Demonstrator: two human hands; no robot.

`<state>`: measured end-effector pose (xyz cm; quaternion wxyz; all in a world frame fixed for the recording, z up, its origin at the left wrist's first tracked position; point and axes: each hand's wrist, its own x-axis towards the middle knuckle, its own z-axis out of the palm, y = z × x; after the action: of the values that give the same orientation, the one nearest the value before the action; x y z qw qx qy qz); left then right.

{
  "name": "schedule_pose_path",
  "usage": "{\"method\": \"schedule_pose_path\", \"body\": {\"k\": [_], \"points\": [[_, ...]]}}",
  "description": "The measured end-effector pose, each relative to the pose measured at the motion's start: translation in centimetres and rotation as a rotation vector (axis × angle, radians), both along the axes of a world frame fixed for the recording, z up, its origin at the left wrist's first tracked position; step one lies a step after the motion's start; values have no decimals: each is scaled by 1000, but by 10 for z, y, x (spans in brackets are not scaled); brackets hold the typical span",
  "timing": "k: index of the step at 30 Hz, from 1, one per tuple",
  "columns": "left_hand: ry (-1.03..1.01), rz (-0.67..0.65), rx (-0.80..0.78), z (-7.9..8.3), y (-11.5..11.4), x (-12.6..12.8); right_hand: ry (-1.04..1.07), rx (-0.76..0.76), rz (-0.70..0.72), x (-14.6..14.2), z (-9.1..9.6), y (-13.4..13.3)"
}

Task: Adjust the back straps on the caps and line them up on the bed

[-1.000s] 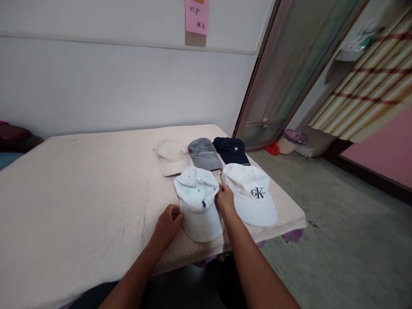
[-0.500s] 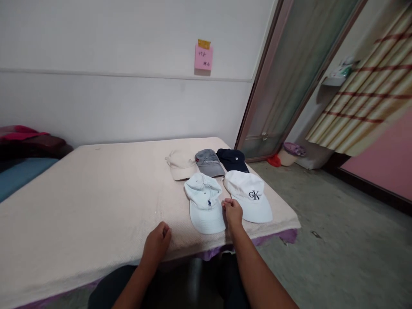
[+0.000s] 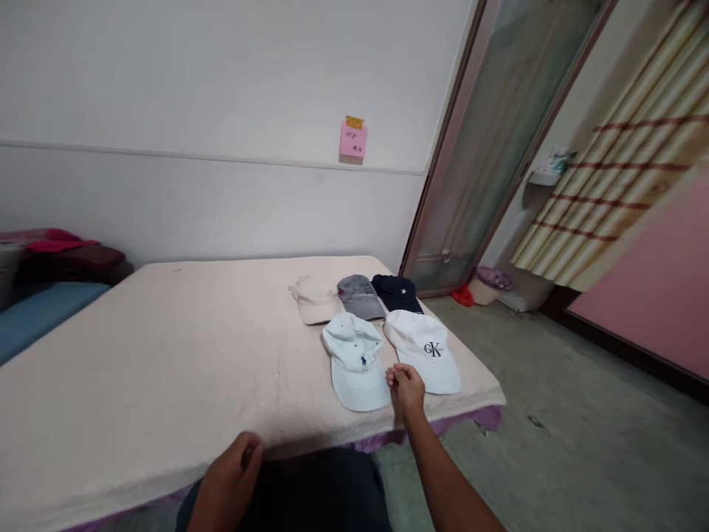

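Observation:
Several baseball caps lie on the cream-covered bed (image 3: 182, 369). In the front row are a pale blue cap (image 3: 354, 347) with a small dark emblem and a white cap (image 3: 415, 336) with dark letters. Behind them sit a beige cap (image 3: 314, 295), a grey cap (image 3: 360, 295) and a navy cap (image 3: 394, 294). Between the two front caps, my right hand (image 3: 408, 388) has its fingers curled together, with nothing visible in them. My left hand (image 3: 233, 476) is loosely closed and empty at the bed's front edge, by my leg, away from the caps.
A pink note (image 3: 353, 140) is taped to the white wall behind the bed. Folded bedding (image 3: 72, 262) lies at the far left. To the right are a sliding glass door (image 3: 470, 148), a waste bin (image 3: 487, 287), a striped curtain (image 3: 614, 177) and concrete floor (image 3: 559, 384).
My left hand has drawn back down and left toward my lap. My right hand stays between the front caps, shifted slightly. The camera has tilted up a little; the caps lie unmoved.

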<state>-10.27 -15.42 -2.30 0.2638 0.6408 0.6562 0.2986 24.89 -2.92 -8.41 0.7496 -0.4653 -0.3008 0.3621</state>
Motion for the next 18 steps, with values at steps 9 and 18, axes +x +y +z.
{"method": "schedule_pose_path", "body": {"k": [9, 18], "points": [[-110, 100, -33, -8, -14, -39, -8, -121, -69, -6, 2, 0], [-199, 184, -15, -5, -14, -44, -161, -213, -142, -11, 2, -3]]}}
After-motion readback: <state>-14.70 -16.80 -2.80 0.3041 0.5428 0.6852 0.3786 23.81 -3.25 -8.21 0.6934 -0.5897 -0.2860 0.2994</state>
